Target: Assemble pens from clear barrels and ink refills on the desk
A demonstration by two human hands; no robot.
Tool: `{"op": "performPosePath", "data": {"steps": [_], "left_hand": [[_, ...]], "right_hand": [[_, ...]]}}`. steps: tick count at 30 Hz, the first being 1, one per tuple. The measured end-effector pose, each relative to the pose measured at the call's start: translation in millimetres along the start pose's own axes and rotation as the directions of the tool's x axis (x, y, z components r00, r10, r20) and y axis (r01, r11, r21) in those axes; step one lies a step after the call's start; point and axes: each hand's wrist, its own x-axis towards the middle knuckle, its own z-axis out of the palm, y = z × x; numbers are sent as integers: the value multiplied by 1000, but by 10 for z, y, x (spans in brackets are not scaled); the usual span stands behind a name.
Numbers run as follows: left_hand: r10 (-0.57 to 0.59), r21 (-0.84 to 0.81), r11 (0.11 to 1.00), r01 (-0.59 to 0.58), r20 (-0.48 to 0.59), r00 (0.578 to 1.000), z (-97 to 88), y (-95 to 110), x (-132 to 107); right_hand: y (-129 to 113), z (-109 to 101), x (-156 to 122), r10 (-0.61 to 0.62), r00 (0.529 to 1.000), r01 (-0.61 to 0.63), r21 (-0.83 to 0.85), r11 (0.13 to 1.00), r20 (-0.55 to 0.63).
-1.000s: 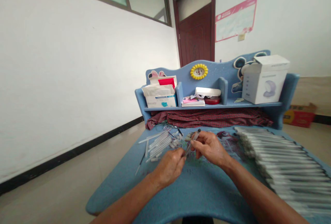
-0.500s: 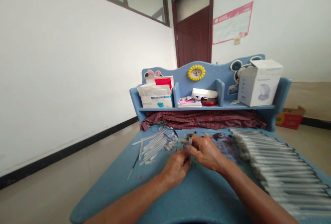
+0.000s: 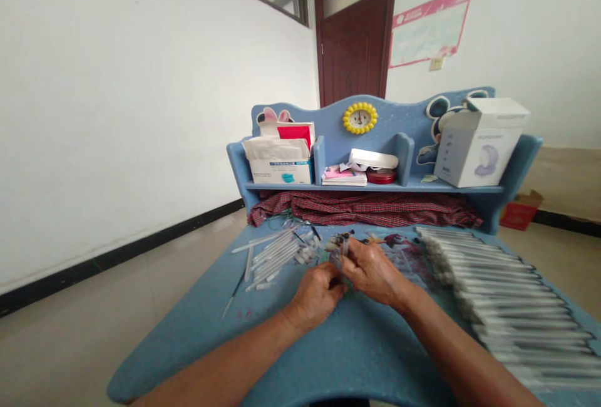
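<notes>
My left hand (image 3: 315,294) and my right hand (image 3: 374,270) meet over the middle of the blue table, fingers close together. Pinched in my right hand is a small translucent piece (image 3: 346,247), tube-like, its exact kind unclear. My left fingers are curled closed just below it, and whatever they grip is hidden. To the left lie loose white pen-like tubes (image 3: 275,261) and a thin dark stick with a pale end (image 3: 233,296). Small clear pieces (image 3: 307,252) are scattered beyond my left hand. On the right, many pen-like tubes with dark ends (image 3: 509,297) lie side by side.
At the back of the blue table (image 3: 188,350) rises a shelf (image 3: 427,189) with a mask box (image 3: 282,172), a white carton (image 3: 483,144) and a red round tin (image 3: 381,176). A checked cloth (image 3: 361,208) is bunched beneath it. A wall (image 3: 117,81) runs along the left.
The view has shifted slightly, so the shelf and table appear a little higher. Both hands remain together at the middle, with only slight finger movement.
</notes>
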Motion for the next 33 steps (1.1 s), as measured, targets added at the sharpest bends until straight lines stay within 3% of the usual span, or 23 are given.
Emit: {"op": "performPosePath", "data": {"steps": [11, 24, 30, 33], "left_hand": [[-15, -20, 1000, 16, 25, 1000, 16, -48, -7], [12, -5, 1000, -12, -9, 1000, -69, 5, 60], [-74, 77, 994, 74, -2, 997, -108, -60, 119], [-105, 74, 992, 104, 2, 994, -123, -86, 126]], "right_hand": [[4, 41, -12, -10, 1000, 10, -10, 1000, 11], [29, 59, 74, 34, 994, -42, -78, 996, -100], [9, -102, 119, 146, 982, -178, -336, 925, -120], [-83, -200, 92, 91, 987, -144, -495, 857, -131]]}}
